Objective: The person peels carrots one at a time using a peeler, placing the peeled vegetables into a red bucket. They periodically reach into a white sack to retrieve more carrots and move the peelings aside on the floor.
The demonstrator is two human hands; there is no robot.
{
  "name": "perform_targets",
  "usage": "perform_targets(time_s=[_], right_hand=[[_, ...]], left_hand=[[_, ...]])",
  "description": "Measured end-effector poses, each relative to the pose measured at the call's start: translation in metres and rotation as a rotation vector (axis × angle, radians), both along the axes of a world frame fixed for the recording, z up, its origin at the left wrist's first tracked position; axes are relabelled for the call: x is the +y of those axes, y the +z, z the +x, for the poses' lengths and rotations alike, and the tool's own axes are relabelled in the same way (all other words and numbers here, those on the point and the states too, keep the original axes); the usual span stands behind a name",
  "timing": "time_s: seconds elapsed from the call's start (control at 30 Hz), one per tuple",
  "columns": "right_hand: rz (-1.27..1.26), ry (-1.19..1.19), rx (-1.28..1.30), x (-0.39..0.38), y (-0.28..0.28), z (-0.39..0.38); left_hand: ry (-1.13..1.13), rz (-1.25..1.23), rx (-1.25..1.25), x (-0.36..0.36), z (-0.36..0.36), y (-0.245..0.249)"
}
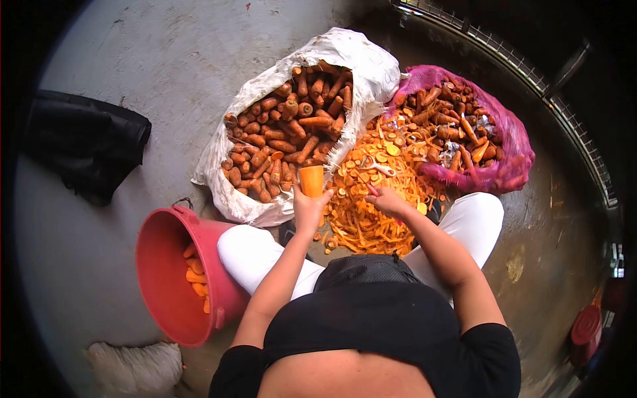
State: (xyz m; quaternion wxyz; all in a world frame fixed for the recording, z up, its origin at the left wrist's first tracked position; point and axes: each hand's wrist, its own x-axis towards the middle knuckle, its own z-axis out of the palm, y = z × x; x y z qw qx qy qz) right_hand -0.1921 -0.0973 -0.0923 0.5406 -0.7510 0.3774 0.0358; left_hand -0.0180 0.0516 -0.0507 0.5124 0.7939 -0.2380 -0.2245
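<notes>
My left hand (309,209) is closed around a thick peeled carrot (310,180), which stands up out of the fist with a flat, pale orange end. To the right, my right hand (391,203) grips a small tool with a pink-red handle (372,190); its working end does not show clearly. Below and beyond both hands spreads a heap of orange peelings and cut carrot ends (361,222). On top of that heap lies a white-handled peeler (377,166), just past my right hand.
A white sack (219,159) of unpeeled carrots lies open ahead. Right of it, a purple mesh sack (517,149) holds carrots and scraps. A red bucket (159,265) with peeled carrots stands at left. Black cloth (89,139) and a pale sack (136,368) lie on the floor.
</notes>
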Motion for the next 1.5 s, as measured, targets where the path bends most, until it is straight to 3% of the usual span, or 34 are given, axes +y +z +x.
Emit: perform_targets(time_s=[0.07,0.17,0.23,0.27,0.33,0.43,0.5,0.57,0.67,0.77,0.9,1.1,1.17,1.27,1.37,1.43,1.5], right_hand=[[0.068,0.0,0.047,0.0,-0.001,0.005],[0.038,-0.003,0.024,-0.003,-0.016,0.014],[0.039,-0.038,0.002,-0.004,-0.015,0.018],[0.033,-0.034,-0.015,-0.005,-0.015,0.02],[0.051,-0.068,-0.065,-0.007,-0.026,0.024],[0.03,-0.12,-0.095,-0.008,-0.037,0.029],[0.034,-0.119,-0.068,-0.008,-0.035,0.032],[0.024,-0.128,-0.061,-0.007,-0.047,0.033],[-0.017,-0.046,0.035,-0.009,-0.043,0.036],[-0.052,-0.001,0.097,-0.007,-0.045,0.04],[-0.069,0.04,0.099,-0.007,-0.051,0.045],[-0.12,0.112,0.146,-0.007,-0.042,0.055],[-0.126,0.119,0.165,-0.005,-0.036,0.059],[-0.274,0.176,0.198,-0.003,-0.051,0.058],[-0.289,0.285,0.238,0.003,-0.064,0.059],[-0.239,0.379,0.295,0.008,-0.057,0.07],[-0.224,0.397,0.28,0.013,-0.05,0.074]], left_hand=[[-0.068,0.006,0.112,0.002,0.0,0.013],[0.038,-0.213,0.125,0.002,0.004,0.015],[0.159,-0.381,0.2,0.005,0.013,0.045],[0.337,-0.563,0.215,0.005,0.023,0.054],[0.446,-0.841,0.252,0.028,0.062,0.087],[0.599,-1.064,0.158,0.089,0.115,0.148],[0.664,-1.426,0.243,0.141,0.166,0.155],[0.93,-1.617,0.236,0.181,0.206,0.155],[0.981,-1.6,0.501,0.212,0.223,0.134],[1.092,-1.568,0.623,0.166,0.205,0.139],[0.65,-1.404,0.742,0.125,0.219,0.109],[0.331,-1.133,0.931,0.051,0.237,0.072],[0.373,-0.993,0.944,0.039,0.24,0.056],[0.419,-0.778,0.855,0.026,0.248,0.035],[0.32,-0.314,0.498,-0.001,0.258,0.009],[0.205,-0.04,0.367,-0.018,0.264,-0.021],[0.091,0.252,0.28,-0.029,0.287,-0.089]])
